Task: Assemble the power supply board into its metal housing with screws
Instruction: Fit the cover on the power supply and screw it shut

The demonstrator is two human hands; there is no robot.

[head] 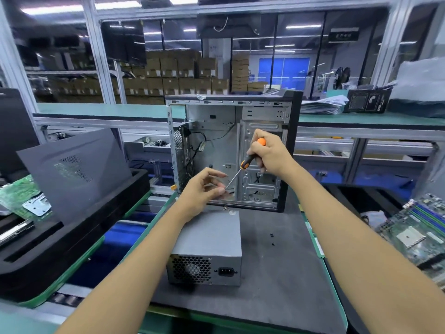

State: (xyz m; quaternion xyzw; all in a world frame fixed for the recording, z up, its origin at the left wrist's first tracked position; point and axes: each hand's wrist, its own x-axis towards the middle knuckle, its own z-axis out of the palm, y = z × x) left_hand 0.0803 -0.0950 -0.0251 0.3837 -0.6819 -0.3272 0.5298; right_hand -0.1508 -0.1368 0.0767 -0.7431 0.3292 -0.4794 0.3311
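A grey power supply unit [212, 239] lies on the dark mat, fan grille and power socket facing me. Behind it stands an open metal computer case [216, 145], empty inside apart from cables. My right hand [269, 153] grips an orange-and-black screwdriver [248, 162], its shaft slanting down to the left. My left hand [204, 189] pinches something small at the screwdriver's tip; what it is I cannot make out. Both hands hover in front of the case, above the unit's far end. Two small black screws [272, 239] lie on the mat to the right of the unit.
A grey side panel [77, 174] leans in a black foam tray [72, 235] at left, with green circuit boards beside it. A motherboard [419, 227] lies at right. The dark mat [284, 273] has green edges. Stacked papers and boxes sit on the far shelf.
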